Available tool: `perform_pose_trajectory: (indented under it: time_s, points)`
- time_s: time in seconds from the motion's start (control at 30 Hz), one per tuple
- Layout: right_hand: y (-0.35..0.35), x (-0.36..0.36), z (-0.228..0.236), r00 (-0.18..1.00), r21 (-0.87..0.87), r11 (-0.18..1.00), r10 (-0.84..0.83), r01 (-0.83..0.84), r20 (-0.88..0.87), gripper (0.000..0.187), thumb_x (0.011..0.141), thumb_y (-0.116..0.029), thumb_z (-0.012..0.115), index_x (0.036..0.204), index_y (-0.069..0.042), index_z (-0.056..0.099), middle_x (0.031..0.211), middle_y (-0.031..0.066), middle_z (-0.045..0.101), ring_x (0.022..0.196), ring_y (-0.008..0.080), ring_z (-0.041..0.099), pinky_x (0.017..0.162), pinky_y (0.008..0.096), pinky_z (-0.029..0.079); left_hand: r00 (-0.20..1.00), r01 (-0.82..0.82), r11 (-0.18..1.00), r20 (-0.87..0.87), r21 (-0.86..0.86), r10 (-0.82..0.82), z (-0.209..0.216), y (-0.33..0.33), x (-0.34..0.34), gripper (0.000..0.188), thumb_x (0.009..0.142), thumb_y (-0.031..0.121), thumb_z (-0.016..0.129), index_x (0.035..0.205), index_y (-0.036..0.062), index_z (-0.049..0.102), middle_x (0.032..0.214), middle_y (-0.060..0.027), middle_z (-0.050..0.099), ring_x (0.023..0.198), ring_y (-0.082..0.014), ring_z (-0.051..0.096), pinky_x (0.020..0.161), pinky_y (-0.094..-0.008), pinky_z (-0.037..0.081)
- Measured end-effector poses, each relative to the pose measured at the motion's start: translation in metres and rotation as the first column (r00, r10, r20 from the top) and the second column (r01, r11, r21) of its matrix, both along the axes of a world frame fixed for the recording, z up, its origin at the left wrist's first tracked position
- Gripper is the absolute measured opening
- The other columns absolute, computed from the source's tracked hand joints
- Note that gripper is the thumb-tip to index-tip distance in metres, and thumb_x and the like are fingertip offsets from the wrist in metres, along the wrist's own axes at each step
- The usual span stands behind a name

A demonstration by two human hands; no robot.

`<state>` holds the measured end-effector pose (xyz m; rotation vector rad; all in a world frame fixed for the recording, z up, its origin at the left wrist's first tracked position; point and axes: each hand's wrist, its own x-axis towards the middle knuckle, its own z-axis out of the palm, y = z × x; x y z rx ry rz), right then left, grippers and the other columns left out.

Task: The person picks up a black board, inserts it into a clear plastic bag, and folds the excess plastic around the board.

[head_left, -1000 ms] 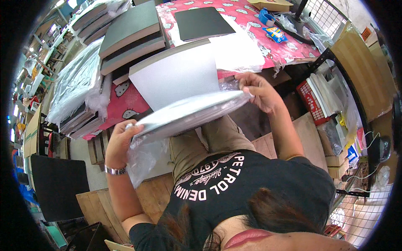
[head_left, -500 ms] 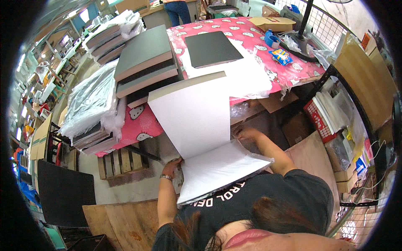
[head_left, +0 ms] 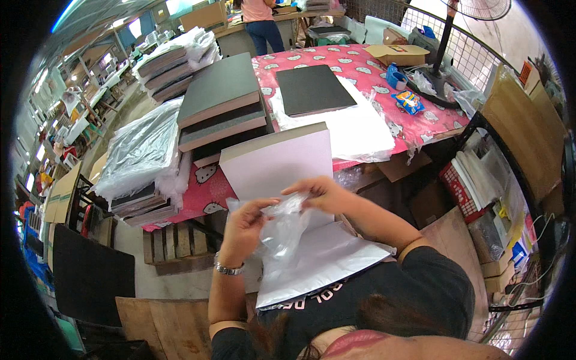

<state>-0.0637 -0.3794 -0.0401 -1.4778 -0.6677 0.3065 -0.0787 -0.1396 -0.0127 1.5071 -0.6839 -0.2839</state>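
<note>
Both my hands are raised in front of me, pinching a crumpled clear plastic bag [head_left: 281, 231]. My left hand [head_left: 243, 231], with a metal watch on its wrist, grips the left side of the plastic. Just right of it, my right hand [head_left: 319, 195] has thumb and fingers closed on the upper edge. Below them, a large flat white piece [head_left: 336, 261], partly in plastic, rests against my lap. Behind the hands a thick white panel [head_left: 276, 162] leans upright toward the table; my hands and the plastic hide its lower part.
Thick dark panels [head_left: 222, 84] are stacked at the left of the pink-covered table [head_left: 336, 57], beside a plastic-wrapped stack [head_left: 141, 144]. One dark panel [head_left: 312, 90] lies on white sheets. A fan stand [head_left: 444, 48] is at the far right; a red basket [head_left: 459, 189] sits below.
My hands have risen from the two sides of the white piece and come together, lifting the clear plastic between them. The view has tilted up slightly.
</note>
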Motion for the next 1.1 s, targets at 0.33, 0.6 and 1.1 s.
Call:
perform_pose_trajectory:
  time_s: [0.33,0.6,1.1]
  points:
    - [-0.036,0.006,0.005,0.804,0.002,0.805,-0.593,0.593,-0.035,0.010,0.081,-0.005,0.064,0.091,-0.003,0.065,0.078,-0.0007,0.062,0.073,0.0075,0.055,0.068,0.0255,0.047,0.890,-0.425,0.901,-0.139,0.089,0.434,-0.008,-0.018,0.016,0.017,0.087,0.009,0.064,0.101,0.0014,0.060,0.077,0.0010,0.058,0.064,-0.0074,0.052,0.060,-0.0228,0.044]
    - [-0.022,-0.004,0.028,0.891,-0.116,0.887,-0.429,0.447,0.150,0.010,0.082,-0.001,0.062,0.092,0.000,0.064,0.080,0.0005,0.064,0.078,0.0087,0.058,0.073,0.0248,0.047,0.935,-0.327,0.945,-0.135,0.026,0.327,0.003,-0.049,0.015,0.006,0.086,0.004,0.060,0.088,0.0001,0.064,0.067,0.0018,0.057,0.059,-0.0047,0.049,0.054,-0.0185,0.037]
    - [-0.013,-0.002,0.036,0.739,0.009,0.857,-0.450,0.515,0.502,0.011,0.080,0.003,0.066,0.089,-0.001,0.066,0.080,0.0017,0.064,0.076,0.0088,0.058,0.070,0.0251,0.047,0.955,-0.283,0.937,-0.153,-0.204,0.255,-0.008,-0.043,0.015,0.021,0.075,-0.010,0.062,0.088,0.0041,0.052,0.073,0.0042,0.050,0.072,-0.0035,0.050,0.061,-0.0181,0.042]
